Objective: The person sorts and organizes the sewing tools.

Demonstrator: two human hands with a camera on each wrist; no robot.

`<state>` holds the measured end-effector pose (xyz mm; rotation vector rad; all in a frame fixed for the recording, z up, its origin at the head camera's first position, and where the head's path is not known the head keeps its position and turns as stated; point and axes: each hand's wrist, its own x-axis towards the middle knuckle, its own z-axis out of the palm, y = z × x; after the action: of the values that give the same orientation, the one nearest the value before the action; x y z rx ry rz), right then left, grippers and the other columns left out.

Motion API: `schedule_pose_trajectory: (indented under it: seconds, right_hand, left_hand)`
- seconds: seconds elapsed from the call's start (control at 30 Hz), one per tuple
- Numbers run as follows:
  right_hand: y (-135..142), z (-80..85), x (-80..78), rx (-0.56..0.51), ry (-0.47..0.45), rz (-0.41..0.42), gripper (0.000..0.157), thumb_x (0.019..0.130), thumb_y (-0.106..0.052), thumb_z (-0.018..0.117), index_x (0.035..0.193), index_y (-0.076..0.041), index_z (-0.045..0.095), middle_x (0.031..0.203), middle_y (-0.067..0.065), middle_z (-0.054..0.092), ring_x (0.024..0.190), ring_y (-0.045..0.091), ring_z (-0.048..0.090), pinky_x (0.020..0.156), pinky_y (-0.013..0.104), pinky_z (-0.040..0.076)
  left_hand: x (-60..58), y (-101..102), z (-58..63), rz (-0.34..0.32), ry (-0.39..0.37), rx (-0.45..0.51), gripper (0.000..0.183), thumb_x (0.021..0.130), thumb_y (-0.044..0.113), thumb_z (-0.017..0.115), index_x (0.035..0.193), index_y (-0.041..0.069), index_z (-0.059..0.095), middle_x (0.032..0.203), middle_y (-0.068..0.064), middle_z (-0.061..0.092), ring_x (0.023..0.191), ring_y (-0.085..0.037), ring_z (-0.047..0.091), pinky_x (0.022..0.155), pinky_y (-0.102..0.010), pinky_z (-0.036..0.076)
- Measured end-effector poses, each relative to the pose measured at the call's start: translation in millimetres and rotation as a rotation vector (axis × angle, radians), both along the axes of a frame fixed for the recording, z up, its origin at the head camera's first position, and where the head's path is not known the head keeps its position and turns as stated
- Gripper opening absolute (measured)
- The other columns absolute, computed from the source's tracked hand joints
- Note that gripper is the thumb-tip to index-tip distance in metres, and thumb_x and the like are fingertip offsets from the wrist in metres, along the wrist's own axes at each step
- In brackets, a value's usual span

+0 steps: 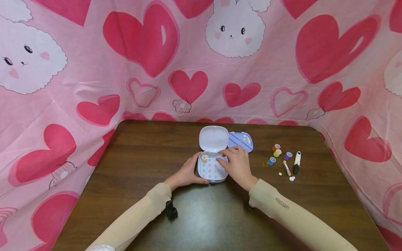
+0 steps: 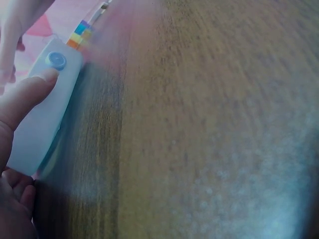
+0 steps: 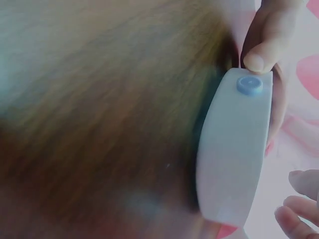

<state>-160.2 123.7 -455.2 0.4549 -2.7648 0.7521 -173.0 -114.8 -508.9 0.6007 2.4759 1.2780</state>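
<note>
A small white sewing box [image 1: 213, 177] lies with its lid [image 1: 214, 138] raised, rows of short pegs inside. One pale yellow thread spool [image 1: 204, 158] stands in its back left corner. My left hand [image 1: 186, 171] grips the box's left side, its thumb on the front wall beside the blue round button [image 2: 56, 60]. Over the right part of the box hovers my right hand [image 1: 237, 164], fingers loosely bent and spread. No thing shows between these fingertips in the right wrist view, where the hand [image 3: 301, 204] is partly cut off.
A lavender tray [image 1: 235, 139] with small buttons lies behind the box. To the right are orange [image 1: 276, 147], yellow [image 1: 277, 152], purple [image 1: 288, 156] and blue [image 1: 271, 160] spools, a bundled white strip [image 1: 287, 168], a black-and-white tool [image 1: 297, 162] and small white pieces [image 1: 292, 178].
</note>
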Motion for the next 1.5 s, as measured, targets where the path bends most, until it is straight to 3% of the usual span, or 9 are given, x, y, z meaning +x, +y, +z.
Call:
schedule_pose_trajectory:
  seconds: [0.4,0.97,1.13,1.5]
  right_hand:
    - [42.4,-2.6,13.2,-0.03,0.035,-0.032,0.03,0.088,-0.026,0.086,0.113,-0.012,0.08,0.111,0.009,0.078,0.111,0.032,0.052,0.088,0.047,0.035]
    - [105.0,-11.8,22.1,-0.036,0.225,-0.117,0.031,0.079,-0.015,0.091,0.107,-0.005,0.08,0.096,0.013,0.078,0.101,0.039,0.054,0.077,0.047,0.032]
    - [122.1,-14.6,24.6,-0.036,0.208,-0.146,0.032,0.08,-0.013,0.09,0.109,-0.005,0.079,0.099,0.015,0.078,0.101,0.038,0.052,0.079,0.048,0.028]
    - [149.6,-23.6,27.2,0.012,0.211,-0.225,0.033,0.081,-0.012,0.09,0.111,-0.004,0.077,0.105,0.021,0.076,0.107,0.043,0.051,0.084,0.057,0.032]
  left_hand:
    - [0.2,0.3,1.4,0.006,-0.022,-0.013,0.124,0.071,0.042,0.097,0.165,0.015,0.02,0.162,-0.008,0.037,0.145,-0.029,0.037,0.12,-0.053,0.032]
    - [0.6,0.7,1.0,0.014,-0.024,-0.023,0.124,0.071,0.042,0.097,0.165,0.015,0.02,0.161,-0.009,0.038,0.145,-0.029,0.037,0.12,-0.052,0.032]
    - [0.1,1.0,-0.2,0.016,-0.019,-0.025,0.123,0.071,0.041,0.097,0.165,0.016,0.021,0.161,-0.009,0.038,0.144,-0.029,0.038,0.12,-0.052,0.032]
    - [0.9,0.5,0.9,0.012,-0.01,-0.015,0.123,0.072,0.041,0.097,0.164,0.015,0.021,0.16,-0.01,0.039,0.143,-0.03,0.038,0.119,-0.053,0.033]
